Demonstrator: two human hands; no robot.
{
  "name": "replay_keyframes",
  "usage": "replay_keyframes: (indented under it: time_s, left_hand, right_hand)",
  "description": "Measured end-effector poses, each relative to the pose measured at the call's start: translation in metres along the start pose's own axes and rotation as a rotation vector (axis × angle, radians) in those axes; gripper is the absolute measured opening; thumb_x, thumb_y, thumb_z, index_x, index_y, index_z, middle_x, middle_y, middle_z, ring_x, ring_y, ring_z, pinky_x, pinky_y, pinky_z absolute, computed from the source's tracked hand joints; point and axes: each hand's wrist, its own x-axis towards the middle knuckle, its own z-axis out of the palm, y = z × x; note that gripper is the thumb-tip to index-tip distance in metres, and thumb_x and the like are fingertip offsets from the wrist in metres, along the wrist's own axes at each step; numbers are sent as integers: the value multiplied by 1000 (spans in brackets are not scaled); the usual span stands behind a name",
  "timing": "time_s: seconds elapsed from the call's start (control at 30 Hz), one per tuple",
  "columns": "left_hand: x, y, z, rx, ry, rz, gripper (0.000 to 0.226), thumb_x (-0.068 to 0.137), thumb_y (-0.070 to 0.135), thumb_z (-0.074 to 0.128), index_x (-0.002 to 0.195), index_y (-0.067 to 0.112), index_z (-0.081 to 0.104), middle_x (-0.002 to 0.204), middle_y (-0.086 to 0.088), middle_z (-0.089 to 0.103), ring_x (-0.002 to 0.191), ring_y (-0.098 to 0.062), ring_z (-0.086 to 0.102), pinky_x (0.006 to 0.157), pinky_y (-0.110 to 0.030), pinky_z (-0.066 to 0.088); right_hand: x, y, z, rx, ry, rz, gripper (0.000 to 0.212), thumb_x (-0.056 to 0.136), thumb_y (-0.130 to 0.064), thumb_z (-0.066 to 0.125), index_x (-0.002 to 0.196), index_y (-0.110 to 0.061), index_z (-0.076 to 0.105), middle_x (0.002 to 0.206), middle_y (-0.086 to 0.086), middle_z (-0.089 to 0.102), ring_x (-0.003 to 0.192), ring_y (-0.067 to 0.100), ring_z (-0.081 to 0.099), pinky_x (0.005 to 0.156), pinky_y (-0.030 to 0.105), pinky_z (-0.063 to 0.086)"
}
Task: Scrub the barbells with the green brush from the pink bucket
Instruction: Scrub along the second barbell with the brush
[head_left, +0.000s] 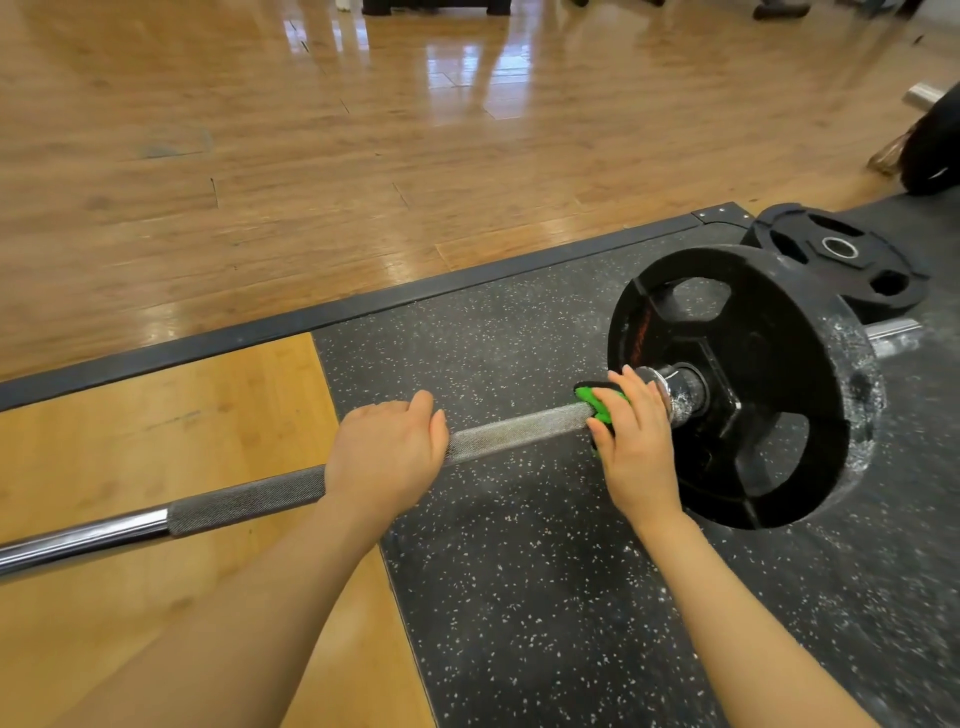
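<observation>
Hands on barbell (249, 499): left hand (387, 449) grips, right hand (636, 441) presses green brush (602, 405).

A lifting platform (467, 597) was laid on a glossy wooden floor (260, 156) and was bordered along its far side by a dark edge strip (363, 304). The platform was made up of a black speckled rubber section and, to the left, a wooden panel (156, 415). A loaded weight plate (737, 384) of the barbell (249, 499) was rested on the rubber, white residue being scattered around it. Beyond it, loose black plates (841, 260) were stacked flat on the rubber.
</observation>
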Motion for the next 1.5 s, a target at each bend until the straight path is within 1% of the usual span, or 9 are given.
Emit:
replay_keyframes:
  time_s: [0.4,0.53,0.6,0.67,0.87,1.03,1.23,1.33,1.5]
  left_hand:
    - [3,13,-22,4,-167,-41,29,102,35,25,92,17,46,87,3,56,74,-19,40,69,-31,28]
    - [5,38,-39,-95,-217,173,46,100,42,23,126,15,50,122,-2,59,107,-22,56,86,-34,44]
    - [8,54,-43,-118,-293,323,52,101,43,23,144,16,38,147,-5,42,133,-22,42,108,-36,35]
    - [12,67,-46,-121,-337,432,51,103,39,31,149,18,29,156,-7,28,140,-25,31,113,-36,26]
    - [20,96,-42,-99,-369,550,52,103,40,27,152,25,16,161,-7,6,143,-25,23,111,-37,29]
    - [14,96,-20,-116,-351,609,59,102,43,24,154,22,4,161,-2,-2,144,-22,20,110,-36,33]
    - [7,91,3,-119,-214,619,60,98,45,21,149,16,29,154,-9,31,130,-25,48,80,-36,54]
    - [5,90,7,-111,-166,645,61,98,47,18,150,17,27,156,-9,26,133,-25,43,85,-36,52]
    - [8,88,7,-136,-172,626,60,97,47,20,147,17,34,153,-8,34,128,-25,49,83,-36,55]
  right_hand:
    - [-29,-7,-60,56,-29,95,40,98,-32,39,121,-9,62,129,6,56,128,20,43,117,39,21]
    - [-40,-7,-73,83,-50,181,44,98,-37,35,121,-11,62,129,4,57,130,19,43,116,40,23]
    - [-39,-9,-78,95,-49,183,43,98,-37,35,121,-11,62,129,4,57,129,20,44,116,36,21]
    - [-34,-10,-84,95,-44,174,42,98,-35,37,121,-10,61,128,5,58,127,19,44,116,34,20]
    - [-27,-8,-89,110,-14,205,39,98,-33,37,120,-11,61,127,3,57,124,20,47,114,44,28]
    - [-23,-1,-83,85,50,227,40,98,-33,38,124,-11,59,130,7,56,130,22,44,117,33,18]
    - [-6,14,-70,12,-5,106,37,96,-28,49,122,-4,59,136,16,49,130,29,44,111,41,33]
    - [-12,18,-60,-55,-84,59,39,94,-29,53,124,-5,59,138,13,49,135,27,39,111,44,34]
    - [-35,29,-61,-141,-73,-12,45,92,-21,56,131,0,53,145,15,42,141,25,31,117,30,22]
